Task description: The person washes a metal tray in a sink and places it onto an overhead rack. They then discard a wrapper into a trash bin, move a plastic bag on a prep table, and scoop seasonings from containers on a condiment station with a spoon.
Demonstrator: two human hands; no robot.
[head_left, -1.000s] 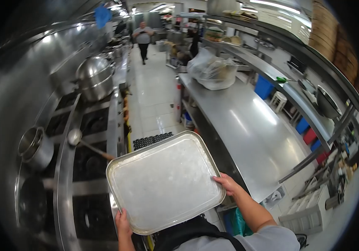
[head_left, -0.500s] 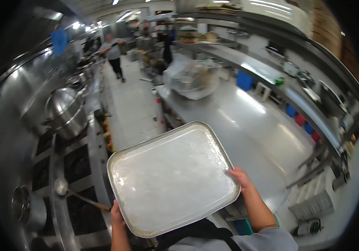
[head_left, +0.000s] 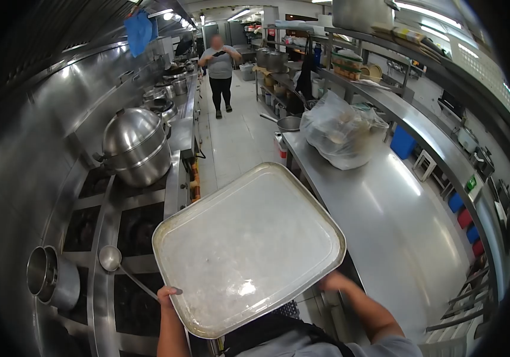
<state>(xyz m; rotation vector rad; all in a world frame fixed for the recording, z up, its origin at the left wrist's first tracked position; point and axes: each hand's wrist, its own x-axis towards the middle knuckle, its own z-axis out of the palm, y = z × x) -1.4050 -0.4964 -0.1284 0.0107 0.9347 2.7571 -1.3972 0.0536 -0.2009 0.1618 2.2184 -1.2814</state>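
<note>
A large metal baking tray [head_left: 249, 244] with rounded corners and a raised rim is tilted in front of my body, its flat face bare and shiny. On its left edge my left hand [head_left: 169, 296] is closed, the thumb over the rim. My right hand [head_left: 336, 283] is smeared by motion just below the tray's right corner; its fingers are partly hidden, and whether it touches the tray I cannot tell. Left of the tray, a ladle [head_left: 111, 258] lies across the stove, its handle running toward my left hand.
On the stove [head_left: 94, 238] at left stand a big lidded steamer pot [head_left: 136, 146] and smaller pots [head_left: 58, 279]. A steel worktable [head_left: 385, 208] at right bears a clear plastic bag [head_left: 341, 131] of contents I cannot make out. Another person [head_left: 219, 71] stands in the aisle.
My right hand has come off the tray's right rim and dropped below it. My view has swung left. The person in the aisle appears closer to the middle of the view.
</note>
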